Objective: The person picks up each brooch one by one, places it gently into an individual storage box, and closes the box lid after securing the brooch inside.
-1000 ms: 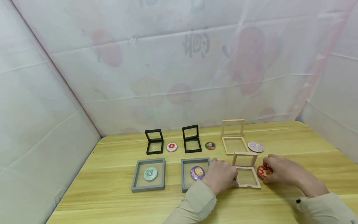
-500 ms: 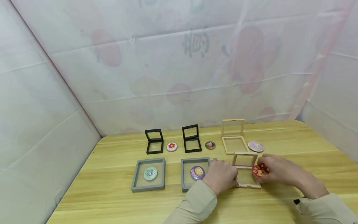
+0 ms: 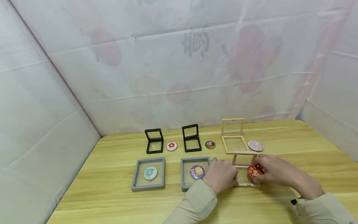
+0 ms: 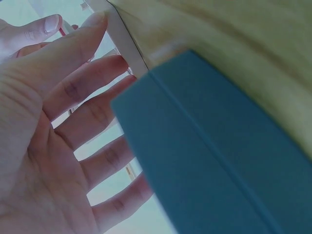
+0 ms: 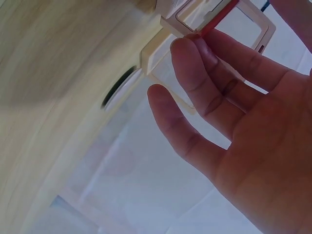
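My right hand pinches a round red badge with a cartoon animal on it, tilted over the lower half of a pale pink display frame. In the right wrist view the badge's red edge shows at the fingertips. The frame stands hinged open, its lid raised at the back. My left hand holds the frame at its left side, thumb near the front corner. In the left wrist view a grey frame blocks part of the fingers.
Grey frames with a mint badge and a purple badge lie left. Behind are two open black frames, an open yellowish frame, a flower badge, a dark badge and a lilac badge.
The right hand has carried the red badge leftward, from beside the pale pink frame to over its lower half. My left hand stays at the frame's left side.
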The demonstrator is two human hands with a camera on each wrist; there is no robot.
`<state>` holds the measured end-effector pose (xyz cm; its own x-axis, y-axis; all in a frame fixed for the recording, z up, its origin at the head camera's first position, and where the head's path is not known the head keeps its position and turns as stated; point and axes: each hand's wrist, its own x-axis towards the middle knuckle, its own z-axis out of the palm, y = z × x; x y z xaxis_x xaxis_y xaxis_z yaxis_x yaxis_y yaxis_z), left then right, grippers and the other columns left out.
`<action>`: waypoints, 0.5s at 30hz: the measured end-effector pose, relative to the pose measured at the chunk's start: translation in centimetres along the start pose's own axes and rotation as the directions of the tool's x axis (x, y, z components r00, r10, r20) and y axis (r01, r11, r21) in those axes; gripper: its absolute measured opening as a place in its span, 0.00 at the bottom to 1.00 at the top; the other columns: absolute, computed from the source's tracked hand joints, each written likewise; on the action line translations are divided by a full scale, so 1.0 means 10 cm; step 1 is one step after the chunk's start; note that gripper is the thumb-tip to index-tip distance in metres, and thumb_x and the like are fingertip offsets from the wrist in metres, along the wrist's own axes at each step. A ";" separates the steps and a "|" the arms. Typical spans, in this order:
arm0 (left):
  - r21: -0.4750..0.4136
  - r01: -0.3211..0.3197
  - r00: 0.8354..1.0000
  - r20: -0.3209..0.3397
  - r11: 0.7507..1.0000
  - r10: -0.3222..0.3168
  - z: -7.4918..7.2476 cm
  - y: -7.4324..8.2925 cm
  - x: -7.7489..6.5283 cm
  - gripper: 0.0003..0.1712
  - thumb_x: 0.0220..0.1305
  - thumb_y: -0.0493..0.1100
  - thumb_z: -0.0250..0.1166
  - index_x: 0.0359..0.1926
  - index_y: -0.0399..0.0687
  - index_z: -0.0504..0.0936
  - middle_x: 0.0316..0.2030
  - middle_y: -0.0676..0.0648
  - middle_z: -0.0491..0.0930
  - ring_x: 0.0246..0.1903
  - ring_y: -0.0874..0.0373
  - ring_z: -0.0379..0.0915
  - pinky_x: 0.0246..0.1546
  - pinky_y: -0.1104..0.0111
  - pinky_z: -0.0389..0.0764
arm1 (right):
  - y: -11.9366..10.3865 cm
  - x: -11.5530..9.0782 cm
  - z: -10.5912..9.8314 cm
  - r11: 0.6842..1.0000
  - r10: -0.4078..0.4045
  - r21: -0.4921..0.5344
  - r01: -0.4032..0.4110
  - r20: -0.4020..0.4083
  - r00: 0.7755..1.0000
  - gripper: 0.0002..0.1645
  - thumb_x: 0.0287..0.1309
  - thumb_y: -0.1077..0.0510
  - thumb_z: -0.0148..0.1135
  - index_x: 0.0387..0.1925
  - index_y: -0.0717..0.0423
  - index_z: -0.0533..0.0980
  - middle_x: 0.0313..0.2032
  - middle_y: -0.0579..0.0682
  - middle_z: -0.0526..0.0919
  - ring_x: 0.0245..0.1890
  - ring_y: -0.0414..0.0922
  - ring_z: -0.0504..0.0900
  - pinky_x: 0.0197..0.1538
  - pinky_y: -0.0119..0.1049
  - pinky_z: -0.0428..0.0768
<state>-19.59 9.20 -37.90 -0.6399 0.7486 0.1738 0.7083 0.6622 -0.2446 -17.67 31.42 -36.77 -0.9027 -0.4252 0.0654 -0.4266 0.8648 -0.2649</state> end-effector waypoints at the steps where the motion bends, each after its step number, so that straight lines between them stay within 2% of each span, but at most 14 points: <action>1: 0.000 -0.001 1.000 -0.003 1.000 0.001 0.00 0.00 0.00 0.15 0.50 0.72 0.71 0.29 0.75 0.89 0.22 0.65 0.82 0.21 0.69 0.72 0.32 0.71 0.74 | -0.01 0.00 0.00 1.000 -0.002 -0.001 0.002 -0.005 1.000 0.22 0.44 0.48 0.82 0.37 0.52 0.81 0.34 0.38 0.75 0.31 0.34 0.70 0.32 0.34 0.74; 8: -0.004 0.002 1.000 -0.016 1.000 -0.002 0.02 0.00 0.00 0.17 0.51 0.72 0.71 0.29 0.71 0.89 0.21 0.63 0.82 0.20 0.68 0.71 0.30 0.71 0.72 | -0.05 0.03 0.03 1.000 -0.009 -0.030 0.009 -0.015 1.000 0.24 0.42 0.45 0.82 0.36 0.53 0.80 0.33 0.37 0.73 0.29 0.33 0.68 0.30 0.33 0.71; 15: -0.023 0.009 1.000 0.007 1.000 -0.009 0.02 0.00 0.01 0.16 0.52 0.71 0.71 0.29 0.70 0.89 0.21 0.63 0.81 0.21 0.67 0.72 0.30 0.71 0.72 | -0.09 0.05 0.06 0.999 -0.007 -0.044 0.007 -0.006 1.000 0.26 0.40 0.43 0.82 0.34 0.53 0.79 0.32 0.37 0.73 0.28 0.33 0.67 0.28 0.32 0.70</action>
<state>-19.68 9.27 -38.10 -0.6483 0.7424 0.1690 0.7091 0.6696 -0.2210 -17.67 30.29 -37.08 -0.8999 -0.4300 0.0728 -0.4350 0.8726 -0.2222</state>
